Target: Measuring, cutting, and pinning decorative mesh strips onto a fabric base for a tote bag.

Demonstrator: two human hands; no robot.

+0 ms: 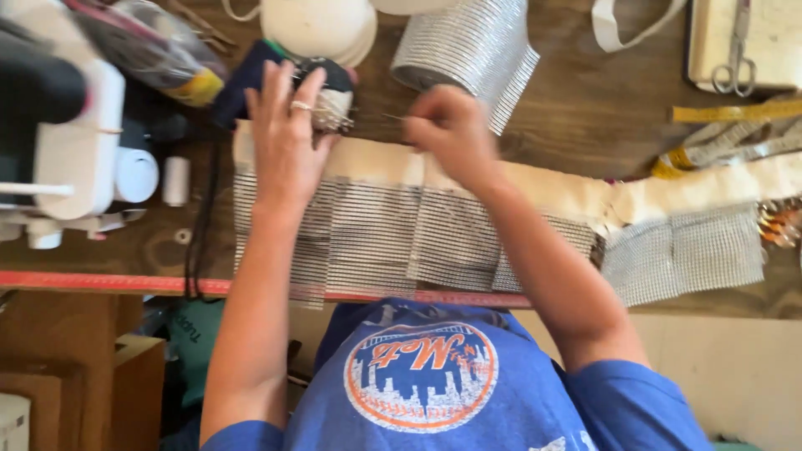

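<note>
A person in a blue printed shirt leans over a wooden bench [585,108], seen from a head camera looking down. The left hand [288,142] lies with fingers spread over a dark pincushion [330,92] stuck with pins, a ring on one finger. The right hand [451,134] is blurred; its fingers look pinched together on a thin pin or needle [393,117] pointing toward the pincushion, though the grip itself is hard to make out.

Under both hands a strip of cream fabric [551,188] runs across the bench, with panels of silver rhinestone mesh [376,238] lying against its near edge and hanging toward the person. A roll of the same mesh [464,46] stands just beyond the right hand. Scissors [735,50] rest at the far right, a yellow tape measure [735,113] beside them, and a white sewing machine [67,142] sits at the left. A red ruler [92,282] lines the bench edge.

Risk, as a judgement: the pin is small and the hands are close, so a fingertip could get pricked, or the pin could drop into the mesh and be lost.
</note>
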